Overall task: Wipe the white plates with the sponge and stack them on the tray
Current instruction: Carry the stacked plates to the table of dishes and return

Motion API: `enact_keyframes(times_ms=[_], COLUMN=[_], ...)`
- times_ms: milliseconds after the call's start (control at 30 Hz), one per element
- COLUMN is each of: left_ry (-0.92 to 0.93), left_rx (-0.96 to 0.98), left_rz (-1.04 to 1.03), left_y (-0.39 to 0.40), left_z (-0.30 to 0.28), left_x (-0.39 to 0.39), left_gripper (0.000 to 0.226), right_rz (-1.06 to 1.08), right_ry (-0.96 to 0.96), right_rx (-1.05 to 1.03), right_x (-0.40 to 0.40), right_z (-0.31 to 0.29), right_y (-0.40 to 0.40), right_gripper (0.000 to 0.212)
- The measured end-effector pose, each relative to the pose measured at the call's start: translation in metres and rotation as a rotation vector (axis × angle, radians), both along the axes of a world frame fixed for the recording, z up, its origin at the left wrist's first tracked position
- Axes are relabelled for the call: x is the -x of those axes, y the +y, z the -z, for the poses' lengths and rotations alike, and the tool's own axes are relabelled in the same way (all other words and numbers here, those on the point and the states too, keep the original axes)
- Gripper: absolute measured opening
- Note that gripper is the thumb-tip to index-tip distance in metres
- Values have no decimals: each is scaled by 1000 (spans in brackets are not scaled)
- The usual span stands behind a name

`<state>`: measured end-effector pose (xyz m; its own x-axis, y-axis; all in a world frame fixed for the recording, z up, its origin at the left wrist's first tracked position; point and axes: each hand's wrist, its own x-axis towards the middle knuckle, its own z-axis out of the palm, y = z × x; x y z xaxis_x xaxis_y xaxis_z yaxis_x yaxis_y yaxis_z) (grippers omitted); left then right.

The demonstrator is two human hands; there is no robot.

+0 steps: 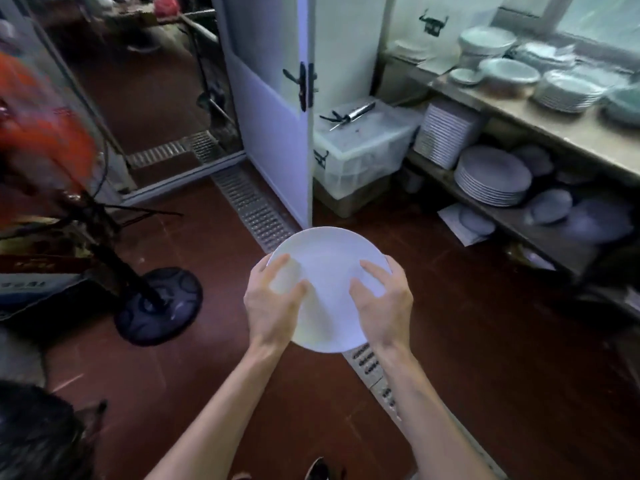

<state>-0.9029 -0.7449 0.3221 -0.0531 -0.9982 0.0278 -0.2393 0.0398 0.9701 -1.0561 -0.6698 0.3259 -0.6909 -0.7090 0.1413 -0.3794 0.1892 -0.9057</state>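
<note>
Both my hands hold one white plate (329, 271) out over the red floor (485, 341). My left hand (272, 303) grips its left rim, thumb lying on the top face and the fingers curled under. My right hand (382, 303) grips the right rim the same way. The plate sits between my two hands, tilted a little, its far edge clear of both.

No writing is readable; some dark marks show on a pale strip just below my right wrist, too blurred to make out.

A drain grate (252, 209) runs along the floor beyond the plate. A fan base (159, 304) stands left of my left hand, with bare floor between. A white door (273, 109) stands ahead of the plate. Right of my right hand, well apart, shelves (540, 119) carry stacks of plates (491, 176). A clear bin (360, 147) sits by the door.
</note>
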Motion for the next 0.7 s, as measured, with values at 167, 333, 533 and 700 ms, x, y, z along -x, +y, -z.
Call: enact_keyframes(times_ms=[167, 333, 533, 700], left_ry=[-23, -60, -55, -62], left_rx=[-17, -12, -34, -35], left_rz=[184, 354, 494, 601], left_y=[-5, -19, -59, -101], left_z=[2, 12, 31, 26], left_x=[95, 180, 297, 394], left_gripper=[53, 53, 53, 52], right_rz=[173, 304, 461, 570], right_ry=[-33, -50, -43, -11], right_rx=[-23, -51, -86, -103], right_x=[81, 153, 251, 334], right_z=[5, 16, 30, 21], right_y=[20, 27, 3, -28], right_gripper=[37, 36, 34, 34])
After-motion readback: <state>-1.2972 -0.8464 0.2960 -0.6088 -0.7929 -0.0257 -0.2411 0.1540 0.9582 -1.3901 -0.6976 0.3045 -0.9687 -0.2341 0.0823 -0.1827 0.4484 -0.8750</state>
